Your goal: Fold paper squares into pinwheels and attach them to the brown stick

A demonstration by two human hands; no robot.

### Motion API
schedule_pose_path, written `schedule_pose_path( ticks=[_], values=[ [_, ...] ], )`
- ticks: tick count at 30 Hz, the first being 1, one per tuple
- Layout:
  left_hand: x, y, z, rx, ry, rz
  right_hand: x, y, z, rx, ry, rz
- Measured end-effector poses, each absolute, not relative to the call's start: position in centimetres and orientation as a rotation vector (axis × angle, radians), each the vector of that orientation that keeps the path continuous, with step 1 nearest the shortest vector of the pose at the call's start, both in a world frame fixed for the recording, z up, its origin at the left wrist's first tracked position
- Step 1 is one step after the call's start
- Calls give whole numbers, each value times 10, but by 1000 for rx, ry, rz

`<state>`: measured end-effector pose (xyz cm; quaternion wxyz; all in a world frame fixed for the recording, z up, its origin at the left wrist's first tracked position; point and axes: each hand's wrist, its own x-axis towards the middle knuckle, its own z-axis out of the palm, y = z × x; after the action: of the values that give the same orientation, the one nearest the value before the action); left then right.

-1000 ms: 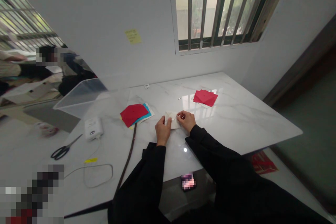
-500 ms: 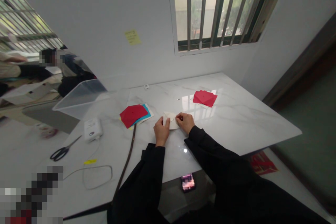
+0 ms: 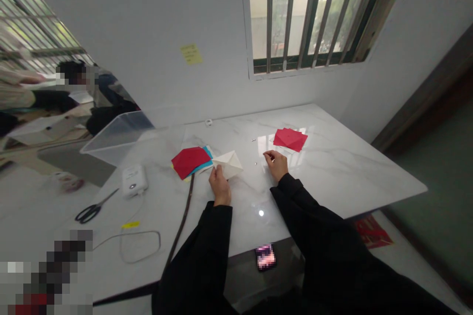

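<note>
My left hand point(image 3: 220, 186) grips a cream paper envelope point(image 3: 229, 163) by its lower left edge, thumb on top. The envelope's flap and fold lines show, and its left corner overlaps a pile of red, blue and white envelopes point(image 3: 190, 161). Apart from it, my right hand point(image 3: 277, 165) hovers over the table with thumb and fingertips pinched together. Whatever may be between those fingertips is too small to make out. A tiny speck-like piece point(image 3: 255, 163) lies on the table left of my right hand, with small bits point(image 3: 253, 140) farther back.
Red envelopes point(image 3: 290, 139) lie fanned at the back right of the marble-patterned table point(image 3: 354, 167). Leftward are black scissors point(image 3: 88, 212), a white power bank point(image 3: 133, 180) with a cable, a brown strip point(image 3: 184, 221) and a clear plastic bin point(image 3: 118, 138). People sit beyond.
My left hand has shifted slightly left with the envelope, turning it towards the left pile. My right hand has let go of the envelope and moved right.
</note>
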<state>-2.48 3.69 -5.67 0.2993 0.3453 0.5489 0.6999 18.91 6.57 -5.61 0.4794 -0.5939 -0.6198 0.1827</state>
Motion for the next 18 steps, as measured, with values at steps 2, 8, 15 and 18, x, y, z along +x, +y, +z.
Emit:
schedule_pose_path(
  ticks=[2,8,15,18],
  values=[
    [-24,37,-56,917,1459,1853,195,67,-58,-1470,-1543,440],
    [-21,38,-55,849,1431,1869,180,69,-59,-1469,-1835,438],
    [-21,36,-57,930,1467,1802,159,91,-46,-1491,-2094,351],
    [-20,33,-54,906,1434,1791,158,109,-40,-1529,-2119,326]
  ],
)
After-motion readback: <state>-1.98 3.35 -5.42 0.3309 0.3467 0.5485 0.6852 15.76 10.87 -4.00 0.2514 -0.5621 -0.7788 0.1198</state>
